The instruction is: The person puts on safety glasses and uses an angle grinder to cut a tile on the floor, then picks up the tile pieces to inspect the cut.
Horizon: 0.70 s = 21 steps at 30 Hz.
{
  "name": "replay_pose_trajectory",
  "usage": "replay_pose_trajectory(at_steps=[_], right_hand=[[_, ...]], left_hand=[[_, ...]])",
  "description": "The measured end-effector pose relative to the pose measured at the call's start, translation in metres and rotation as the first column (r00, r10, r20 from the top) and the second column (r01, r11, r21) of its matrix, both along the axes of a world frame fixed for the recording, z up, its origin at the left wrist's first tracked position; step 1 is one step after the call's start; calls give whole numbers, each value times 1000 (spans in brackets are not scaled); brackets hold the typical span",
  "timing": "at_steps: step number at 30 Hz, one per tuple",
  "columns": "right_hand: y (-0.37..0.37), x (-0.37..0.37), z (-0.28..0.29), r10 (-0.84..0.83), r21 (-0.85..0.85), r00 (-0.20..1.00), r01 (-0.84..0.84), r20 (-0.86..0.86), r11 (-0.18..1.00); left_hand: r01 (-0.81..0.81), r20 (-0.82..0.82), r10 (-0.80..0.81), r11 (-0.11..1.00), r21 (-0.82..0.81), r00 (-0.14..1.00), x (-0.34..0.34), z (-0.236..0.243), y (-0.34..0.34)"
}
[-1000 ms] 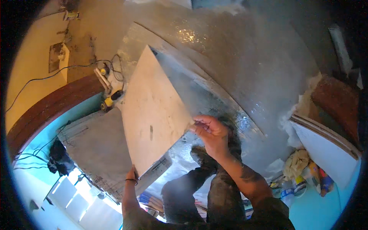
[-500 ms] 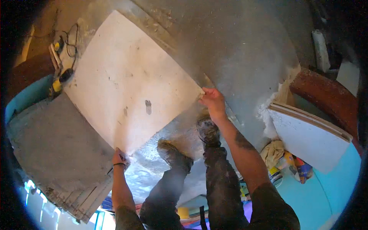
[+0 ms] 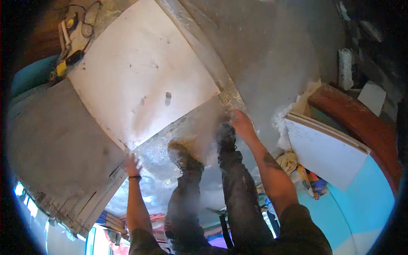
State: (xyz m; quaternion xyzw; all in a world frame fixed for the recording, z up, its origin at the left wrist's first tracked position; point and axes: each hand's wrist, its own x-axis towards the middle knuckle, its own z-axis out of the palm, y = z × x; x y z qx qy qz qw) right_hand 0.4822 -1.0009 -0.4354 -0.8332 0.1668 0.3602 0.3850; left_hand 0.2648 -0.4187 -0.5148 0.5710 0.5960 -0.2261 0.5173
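A large whitish square board [image 3: 136, 63] with dark smudges lies on the floor in front of me. My left hand [image 3: 132, 165] is just below its nearest corner, fingers spread, holding nothing. Off the board's right corner is my right hand [image 3: 243, 125], somewhat blurred, its fingers extended and apart from the board. Both my boots [image 3: 180, 155] stand on the dusty floor between the hands.
A grey-topped stack of boards [image 3: 59, 127] borders the white board on the left. A yellow-and-black corded power tool [image 3: 68, 63] lies beyond it. White panels [image 3: 323, 148] lean at the right, beside bags [image 3: 312, 180]. A curved brown ledge [image 3: 344, 114] runs behind them.
Both hands have let go of the white board's corners and drawn back toward me. The view has shifted, so the board appears higher in the picture.
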Motion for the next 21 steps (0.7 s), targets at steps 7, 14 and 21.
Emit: replay_pose_trajectory(at_steps=[7, 14, 21], right_hand=[[-57, -173, 129, -306, -139, 734, 282, -606, 949], [-94, -143, 200, 147, 38, 754, -160, -641, 986], [196, 19, 324, 713, 122, 686, -727, 141, 676]], left_hand=[[905, 240, -901, 277, -322, 361, -157, 138, -95], [635, 41, -708, 605, -481, 705, -77, 287, -135], [-196, -128, 149, 697, -690, 981, -113, 426, -52]])
